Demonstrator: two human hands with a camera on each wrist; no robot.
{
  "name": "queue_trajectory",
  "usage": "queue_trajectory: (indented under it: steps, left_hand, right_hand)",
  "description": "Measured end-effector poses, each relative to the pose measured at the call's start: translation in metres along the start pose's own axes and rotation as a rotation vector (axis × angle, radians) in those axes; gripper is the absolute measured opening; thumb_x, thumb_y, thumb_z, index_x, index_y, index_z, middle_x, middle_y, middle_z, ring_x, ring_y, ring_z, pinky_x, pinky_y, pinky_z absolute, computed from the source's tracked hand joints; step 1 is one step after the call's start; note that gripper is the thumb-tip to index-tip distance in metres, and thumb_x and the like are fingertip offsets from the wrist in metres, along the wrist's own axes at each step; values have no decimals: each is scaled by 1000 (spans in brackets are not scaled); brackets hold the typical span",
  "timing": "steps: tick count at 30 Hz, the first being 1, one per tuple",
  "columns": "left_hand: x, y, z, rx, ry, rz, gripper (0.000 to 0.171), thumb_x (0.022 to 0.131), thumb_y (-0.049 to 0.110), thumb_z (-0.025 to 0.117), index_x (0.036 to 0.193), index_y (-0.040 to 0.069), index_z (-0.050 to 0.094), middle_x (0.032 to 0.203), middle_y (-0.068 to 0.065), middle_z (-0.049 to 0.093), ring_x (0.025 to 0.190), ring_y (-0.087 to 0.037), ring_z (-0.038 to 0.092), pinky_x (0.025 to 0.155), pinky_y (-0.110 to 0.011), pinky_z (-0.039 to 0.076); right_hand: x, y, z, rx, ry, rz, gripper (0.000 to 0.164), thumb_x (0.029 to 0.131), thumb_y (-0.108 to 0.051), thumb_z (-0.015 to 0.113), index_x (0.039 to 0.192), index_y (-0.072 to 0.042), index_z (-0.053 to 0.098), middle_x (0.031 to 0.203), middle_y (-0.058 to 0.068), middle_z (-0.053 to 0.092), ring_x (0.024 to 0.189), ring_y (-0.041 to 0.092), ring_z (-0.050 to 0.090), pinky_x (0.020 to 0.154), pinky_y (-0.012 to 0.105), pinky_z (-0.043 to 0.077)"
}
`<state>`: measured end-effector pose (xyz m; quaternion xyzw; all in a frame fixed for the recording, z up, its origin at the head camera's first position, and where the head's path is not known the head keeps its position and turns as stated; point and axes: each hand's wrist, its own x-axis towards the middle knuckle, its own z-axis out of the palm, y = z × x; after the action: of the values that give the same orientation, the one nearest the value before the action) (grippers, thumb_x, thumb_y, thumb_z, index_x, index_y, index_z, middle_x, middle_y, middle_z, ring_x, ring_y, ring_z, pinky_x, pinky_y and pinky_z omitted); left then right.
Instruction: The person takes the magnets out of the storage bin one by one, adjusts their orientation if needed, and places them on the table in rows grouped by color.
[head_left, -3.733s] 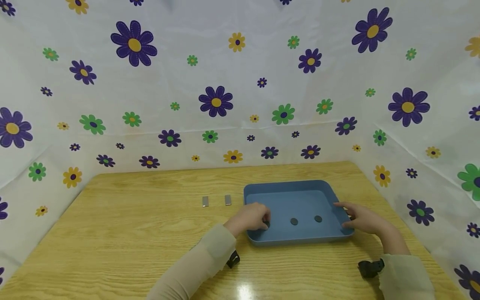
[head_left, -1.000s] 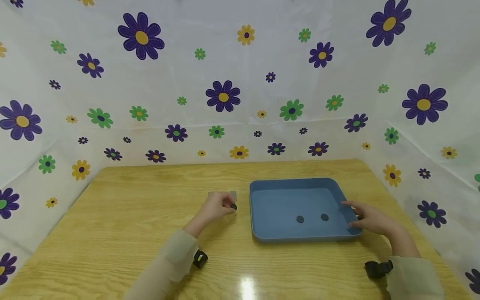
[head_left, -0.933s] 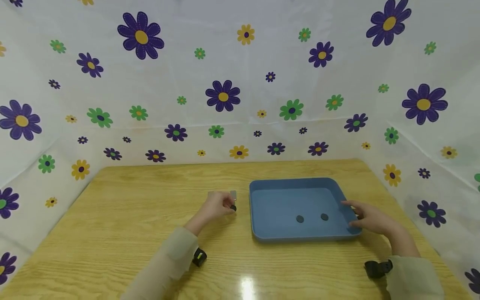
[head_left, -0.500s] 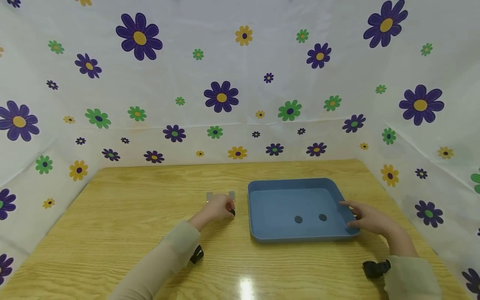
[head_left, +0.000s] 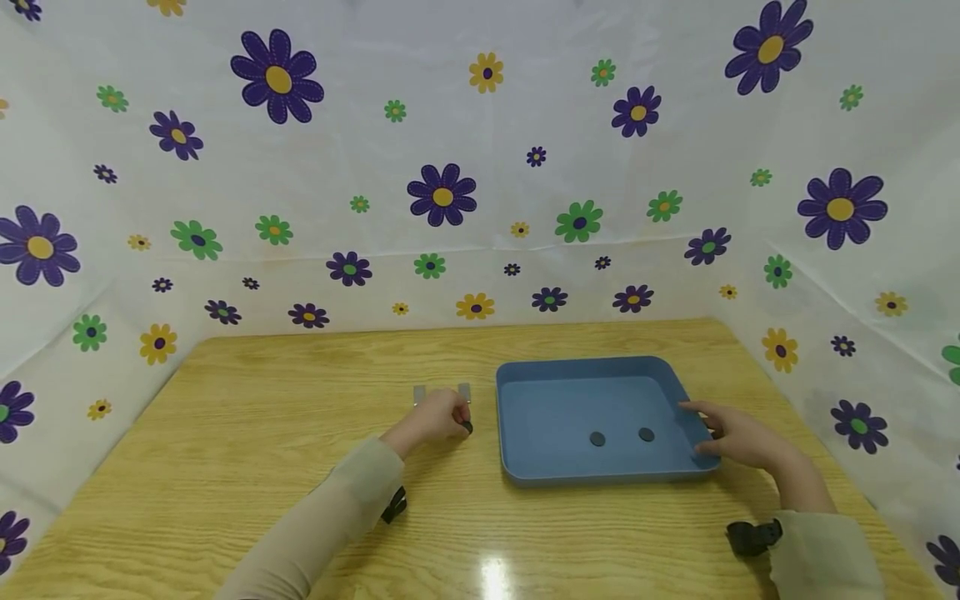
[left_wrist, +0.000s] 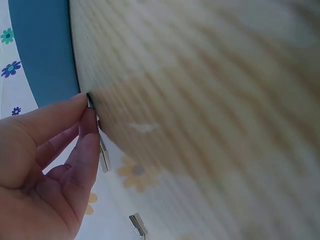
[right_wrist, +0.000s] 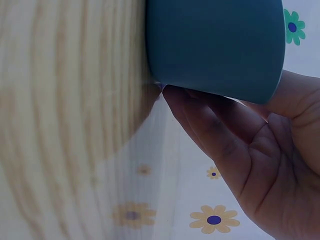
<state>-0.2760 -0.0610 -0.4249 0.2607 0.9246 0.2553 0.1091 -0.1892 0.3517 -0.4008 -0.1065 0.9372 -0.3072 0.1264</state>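
In the head view my left hand (head_left: 437, 416) is over the table just left of the blue tray (head_left: 573, 479), pinching a small dark round disc (head_left: 467, 427) between thumb and fingertips. The left wrist view shows that disc (left_wrist: 90, 100) on edge, right at the wooden surface. Two more dark discs, a left one (head_left: 597, 438) and a right one (head_left: 646, 434), lie flat in the tray's front part. My right hand (head_left: 738, 435) grips the tray's right side. In the right wrist view its thumb goes up over the tray wall (right_wrist: 215, 47) while the other fingers are low against the outside.
Behind my left hand two small silver rectangular pieces, a left one (head_left: 419, 394) and a right one (head_left: 465, 392), lie on the wooden table (head_left: 262, 433). A flower-patterned white sheet (head_left: 360, 167) stands around the back and sides.
My left hand has brought a disc out of the tray's left end to the table beside it, then lowered it slightly toward me. My right hand has kept its grip on the tray.
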Motion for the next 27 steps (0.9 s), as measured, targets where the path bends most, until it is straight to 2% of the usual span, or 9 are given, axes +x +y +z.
queue_trajectory:
  steps: [4, 5, 11, 12, 19, 27]
  left_hand:
    - [4, -5, 2, -5, -25, 10, 12, 70, 0, 72, 70, 4, 61, 68, -1, 57, 67, -14, 54, 64, -28, 46]
    - [6, -10, 4, -4, -18, 46, 13, 70, 2, 73, 69, 6, 60, 67, 1, 56, 65, -13, 53, 61, -26, 45]
    - [7, -11, 4, -19, -25, 22, 13, 71, 3, 72, 71, 7, 60, 69, 0, 56, 67, -13, 53, 62, -27, 45]
    - [5, -6, 2, -24, -33, -13, 12, 71, 1, 71, 72, 5, 60, 70, -1, 57, 69, -15, 53, 64, -29, 46]
    - [-2, -1, -4, -64, 30, -30, 10, 75, 6, 69, 80, 3, 61, 76, -1, 57, 74, -15, 55, 65, -26, 46]
    - [-2, 3, -9, -158, 69, 27, 10, 78, 5, 66, 86, 1, 61, 80, -2, 58, 77, -18, 58, 67, -29, 48]
  right_hand:
    - [0, 2, 0, 8, -4, -4, 63, 76, -8, 67, 129, 7, 36, 125, 39, 32, 109, 54, 35, 80, 54, 40]
    - [0, 2, 1, 12, -3, -5, 63, 76, -7, 67, 129, 7, 36, 125, 39, 32, 109, 54, 35, 80, 54, 40]
    - [0, 2, 0, 12, 0, -4, 63, 76, -7, 67, 129, 7, 36, 125, 39, 32, 109, 54, 36, 80, 54, 40]
    - [0, 2, 0, 10, 0, -3, 63, 76, -7, 67, 129, 7, 36, 125, 39, 32, 109, 54, 36, 80, 55, 40]
    - [1, 3, 1, 30, -4, 7, 63, 76, -7, 67, 130, 6, 36, 127, 38, 29, 110, 54, 34, 81, 54, 39]
    - [1, 3, 0, 26, -8, 2, 64, 76, -9, 67, 130, 6, 36, 127, 39, 30, 110, 54, 33, 81, 55, 39]
